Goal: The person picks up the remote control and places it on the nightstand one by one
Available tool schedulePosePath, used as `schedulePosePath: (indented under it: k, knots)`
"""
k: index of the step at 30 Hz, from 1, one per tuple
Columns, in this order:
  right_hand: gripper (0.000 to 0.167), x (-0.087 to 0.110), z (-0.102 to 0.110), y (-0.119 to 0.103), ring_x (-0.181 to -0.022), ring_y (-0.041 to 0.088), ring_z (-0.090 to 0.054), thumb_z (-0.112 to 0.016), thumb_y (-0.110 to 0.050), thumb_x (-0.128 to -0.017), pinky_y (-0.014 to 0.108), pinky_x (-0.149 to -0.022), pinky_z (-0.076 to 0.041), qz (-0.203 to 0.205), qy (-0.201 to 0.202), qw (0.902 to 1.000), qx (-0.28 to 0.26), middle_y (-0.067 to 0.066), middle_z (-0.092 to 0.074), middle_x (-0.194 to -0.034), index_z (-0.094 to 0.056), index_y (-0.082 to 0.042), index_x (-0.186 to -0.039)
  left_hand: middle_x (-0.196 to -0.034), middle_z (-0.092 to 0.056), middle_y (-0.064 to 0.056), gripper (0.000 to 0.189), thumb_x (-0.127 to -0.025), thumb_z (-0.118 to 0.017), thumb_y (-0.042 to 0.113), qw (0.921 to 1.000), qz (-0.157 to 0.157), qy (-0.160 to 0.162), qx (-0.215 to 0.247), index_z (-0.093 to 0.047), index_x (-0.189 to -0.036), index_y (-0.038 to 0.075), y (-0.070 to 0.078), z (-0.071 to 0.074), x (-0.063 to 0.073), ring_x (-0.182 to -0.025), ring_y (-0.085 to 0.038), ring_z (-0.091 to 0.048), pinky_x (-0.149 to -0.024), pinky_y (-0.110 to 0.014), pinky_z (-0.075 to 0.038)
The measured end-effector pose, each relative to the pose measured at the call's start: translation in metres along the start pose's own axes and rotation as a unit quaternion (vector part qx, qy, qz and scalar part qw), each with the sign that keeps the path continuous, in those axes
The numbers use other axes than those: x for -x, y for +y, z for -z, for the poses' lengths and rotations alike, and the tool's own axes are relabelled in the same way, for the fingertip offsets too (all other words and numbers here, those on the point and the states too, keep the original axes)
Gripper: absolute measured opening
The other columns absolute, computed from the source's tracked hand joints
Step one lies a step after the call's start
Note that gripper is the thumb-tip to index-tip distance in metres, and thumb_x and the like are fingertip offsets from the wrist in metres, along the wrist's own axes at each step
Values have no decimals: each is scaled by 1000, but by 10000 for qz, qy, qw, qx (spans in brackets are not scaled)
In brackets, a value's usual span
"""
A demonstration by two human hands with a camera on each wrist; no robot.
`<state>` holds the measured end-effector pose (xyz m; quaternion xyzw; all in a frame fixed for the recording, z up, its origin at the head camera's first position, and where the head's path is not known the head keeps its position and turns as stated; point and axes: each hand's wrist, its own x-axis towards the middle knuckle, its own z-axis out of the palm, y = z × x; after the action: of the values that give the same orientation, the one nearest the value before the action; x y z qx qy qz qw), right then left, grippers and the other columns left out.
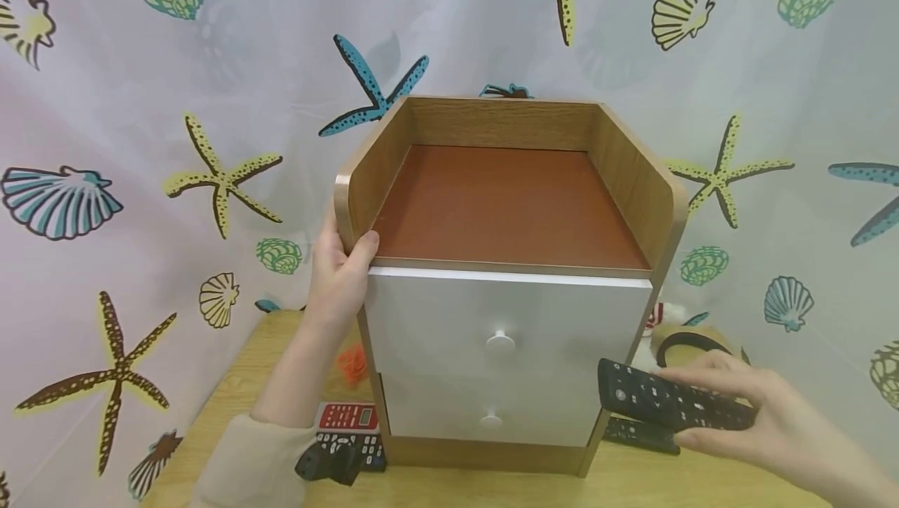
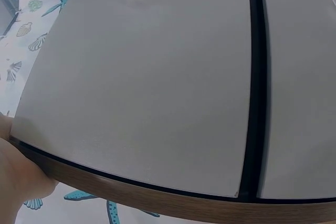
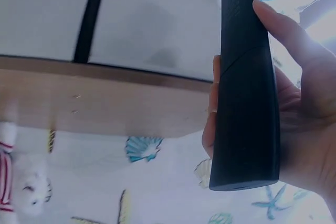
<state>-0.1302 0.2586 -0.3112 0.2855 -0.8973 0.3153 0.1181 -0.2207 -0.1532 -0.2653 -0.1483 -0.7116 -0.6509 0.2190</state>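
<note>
Two hands show in the head view. The left hand [image 1: 340,278] grips the cabinet [image 1: 513,204] by its left side panel, thumb at the near edge, other fingers partly hidden behind the panel. The right hand [image 1: 762,406] holds a black remote [image 1: 663,397] between thumb and curled fingers, buttons up, in front of the cabinet's lower right side. On the bench [image 1: 428,488], a second remote [image 1: 642,435] lies just right of the cabinet; a red calculator [image 1: 347,417], a dark keypad [image 1: 368,449] and something orange [image 1: 353,365] lie on the left.

The left wrist view shows the dark gap between the drawer fronts [image 2: 142,82] plainly, with only part of the left hand, pressed to the cabinet's edge; the remote is out of this view.

The right wrist view gives the held remote's smooth back and seam, which the head view hides, with fingers along one side and the thumb on the other. It also shows the white toy [image 3: 29,187], mostly covered by the cabinet in the head view.
</note>
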Motion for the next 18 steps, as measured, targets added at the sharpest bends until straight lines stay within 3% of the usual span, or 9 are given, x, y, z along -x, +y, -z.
schedulePosePath:
  k: [5,8,18]
  knots:
    - [59,-16,10,-20,-95,-1,-49,-83,-10,-65,15,-71,-42,578,-68,9983,-68,-13,-60,-104,-64,-20,-120,-145,-39,-4,52,-97,-39,3,10000,-20,19,26,-27,-145,19,-1,-1,-1,-134,-21,-36,-113,-46,-26]
    - [61,-27,18,-33,-98,-1,-49,-85,-13,-64,16,-75,-41,858,-60,9961,176,-14,-59,-104,-64,-22,-121,-144,-39,-5,52,-96,-38,3,10000,-6,36,34,-28,-145,19,-1,-1,0,-134,-21,-36,-113,-46,-26]
    - [55,-76,41,-76,-89,8,-47,-81,-20,-72,22,-61,-48,707,-614,9955,-135,-6,-56,-107,-62,-27,-124,-144,-40,-6,52,-95,-37,1,10000,-46,87,-13,-29,-144,17,0,-2,-1,-133,-21,-37,-113,-45,-26]
